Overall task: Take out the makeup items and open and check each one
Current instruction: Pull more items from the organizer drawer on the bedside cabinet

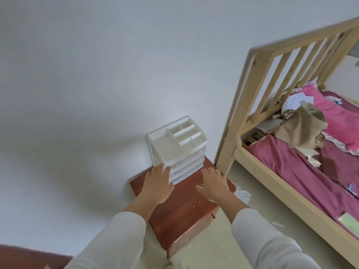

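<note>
The white box (177, 144) stands on the red worktop (184, 214), by the wall, right in front of the fingers. The left hand (158, 181) is loose, and its fingers (157, 168) reach the box's near corner. It is too blurry to tell if they touch. The right hand (213, 184) is spread wide and holds nothing, just right of the box. The drawers (186, 169) are closed and hide what is inside. The bed (231, 136) is cut off.

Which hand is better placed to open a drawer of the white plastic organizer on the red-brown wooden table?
Probably the left hand: its fingers lie against the front corner of the white plastic drawer organizer, at drawer height. The right hand hovers over the red-brown wooden table, just short of the drawers.
</note>
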The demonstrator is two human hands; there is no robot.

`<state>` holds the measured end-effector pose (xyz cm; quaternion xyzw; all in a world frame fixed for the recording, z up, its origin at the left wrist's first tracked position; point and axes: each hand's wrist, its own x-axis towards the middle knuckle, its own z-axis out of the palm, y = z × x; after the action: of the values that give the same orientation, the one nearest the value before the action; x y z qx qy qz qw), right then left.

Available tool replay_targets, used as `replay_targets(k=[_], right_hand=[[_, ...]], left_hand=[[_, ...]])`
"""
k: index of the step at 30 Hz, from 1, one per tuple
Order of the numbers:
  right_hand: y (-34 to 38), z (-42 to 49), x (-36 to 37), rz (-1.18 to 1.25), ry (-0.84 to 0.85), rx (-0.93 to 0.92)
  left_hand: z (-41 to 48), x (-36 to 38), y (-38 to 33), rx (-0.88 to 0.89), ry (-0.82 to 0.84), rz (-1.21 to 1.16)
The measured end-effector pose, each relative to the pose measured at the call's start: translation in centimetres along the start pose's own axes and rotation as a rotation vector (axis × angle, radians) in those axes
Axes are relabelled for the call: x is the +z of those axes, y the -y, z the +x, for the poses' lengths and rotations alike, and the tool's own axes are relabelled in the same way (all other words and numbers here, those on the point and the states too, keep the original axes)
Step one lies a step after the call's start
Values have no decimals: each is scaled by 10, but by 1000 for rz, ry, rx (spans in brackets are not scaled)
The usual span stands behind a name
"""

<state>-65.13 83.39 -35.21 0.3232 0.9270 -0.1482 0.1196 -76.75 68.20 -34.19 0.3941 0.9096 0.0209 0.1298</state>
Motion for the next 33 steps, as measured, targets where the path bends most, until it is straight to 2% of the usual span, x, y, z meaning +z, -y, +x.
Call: replay_targets(k=[6, 9, 14, 18, 20, 26, 33], right_hand=[[16, 62, 15, 250, 79, 138], [20, 88, 22, 457, 117, 230], [30, 118, 30, 880, 168, 304], [36, 134, 32, 1389, 175, 578], [35, 140, 33, 1560, 161, 689], [32, 142, 35, 1737, 200, 713], [6, 125, 40, 1723, 214, 688]], left_hand=[[56, 7, 19, 127, 8, 116], [70, 18, 19, 160, 47, 89], [78, 29, 23, 163, 17, 32], [79, 30, 20, 117, 14, -7], [81, 28, 16, 91, 15, -37], [80, 23, 12, 42, 21, -76], [82, 26, 5, -13, 13, -121]])
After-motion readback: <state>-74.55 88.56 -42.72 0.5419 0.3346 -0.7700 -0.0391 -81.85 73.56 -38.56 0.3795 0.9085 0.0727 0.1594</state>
